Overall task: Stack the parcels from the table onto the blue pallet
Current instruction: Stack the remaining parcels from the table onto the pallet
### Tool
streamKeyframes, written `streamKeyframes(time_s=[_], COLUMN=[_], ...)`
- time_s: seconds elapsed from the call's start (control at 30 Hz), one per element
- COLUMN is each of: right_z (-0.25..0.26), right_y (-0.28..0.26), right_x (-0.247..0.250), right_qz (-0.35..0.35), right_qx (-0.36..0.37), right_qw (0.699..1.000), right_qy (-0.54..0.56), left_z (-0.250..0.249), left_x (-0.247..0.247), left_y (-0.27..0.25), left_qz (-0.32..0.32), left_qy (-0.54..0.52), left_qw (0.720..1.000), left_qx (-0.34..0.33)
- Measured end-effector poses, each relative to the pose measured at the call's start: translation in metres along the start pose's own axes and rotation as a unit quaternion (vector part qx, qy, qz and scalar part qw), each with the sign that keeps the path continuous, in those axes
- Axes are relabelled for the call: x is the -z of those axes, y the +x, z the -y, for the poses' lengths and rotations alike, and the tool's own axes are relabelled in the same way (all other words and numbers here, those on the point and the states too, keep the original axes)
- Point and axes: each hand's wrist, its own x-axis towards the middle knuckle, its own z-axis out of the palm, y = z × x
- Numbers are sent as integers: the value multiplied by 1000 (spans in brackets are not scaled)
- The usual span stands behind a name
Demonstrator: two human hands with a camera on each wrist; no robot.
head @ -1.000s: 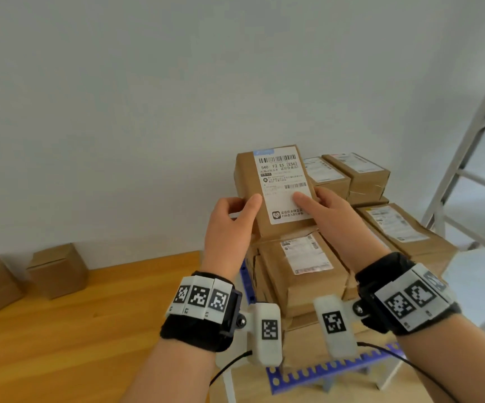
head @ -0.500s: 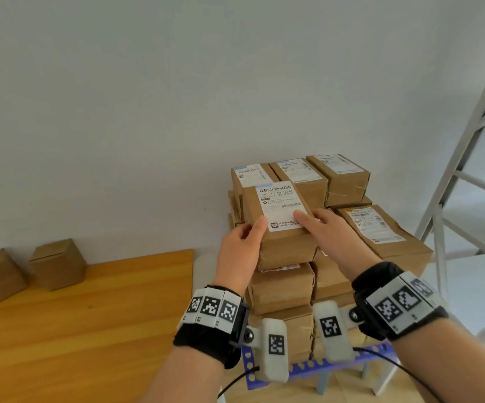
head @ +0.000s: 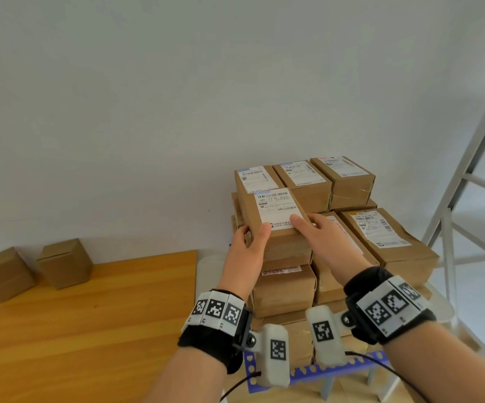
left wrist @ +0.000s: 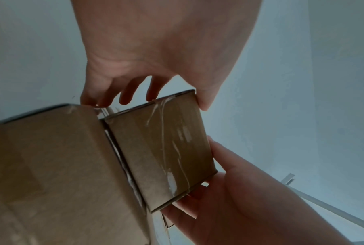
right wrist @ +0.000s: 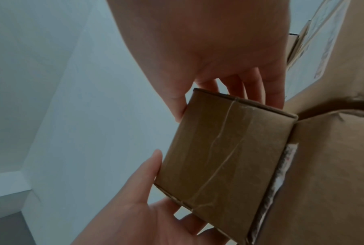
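Fingers and thumbs of the left hand and the right hand clasped the labelled parcel from either side, resting it on the near-left column of the stack on the blue pallet. It looked like the placing step; next would be squaring it up and letting go.

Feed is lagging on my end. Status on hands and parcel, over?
Left hand and right hand both grip the labelled parcel, low on the front stack on the blue pallet. Two plain boxes on the table. Nothing in the way.
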Motion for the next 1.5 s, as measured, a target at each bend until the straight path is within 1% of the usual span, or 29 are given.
streamKeyframes(time_s=[0.23, 0.47, 0.67, 0.77, 0.87, 0.93, 1.0, 1.13, 1.27, 1.37, 1.5], right_z=[-4, -3, -1, -1, 2, 10, 25, 54, 79, 94, 111], right_y=[-3, -7, -8, -10, -12, -16, -23, -28, -33, -40, -45], right_x=[-9, -13, -15, -13, -11, -9, -6, -12, -38, -73, -138], right_qz=[2, 4, 2, -6, -32, -51, -76, -95, -73, -50, -4], right_qx=[-16, -10, -9, 6, 29, 55, 85, 143, 172, 177, 176], right_qw=[998, 997, 997, 997, 997, 996, 992, 983, 978, 979, 980], right_qy=[65, 79, 71, 72, 56, 52, 49, 65, 90, 89, 90], left_z=[2, 3, 3, -2, -6, -7, -6, -14, -9, 0, 18], left_x=[-1, 1, 0, 3, 6, 10, 15, 41, 82, 123, 190], left_y=[-1, -1, 1, -3, -7, -6, -4, -8, -4, -5, -12], left_qz=[27, 38, 30, 33, 37, 36, 19, -20, -70, -99, -136], left_qy=[67, 76, 90, 96, 94, 90, 89, 92, 84, 56, 46], left_qw=[997, 996, 995, 994, 994, 994, 995, 994, 993, 993, 989], left_qx=[-29, -28, -26, -25, -34, -43, -49, -56, -51, -43, -30])
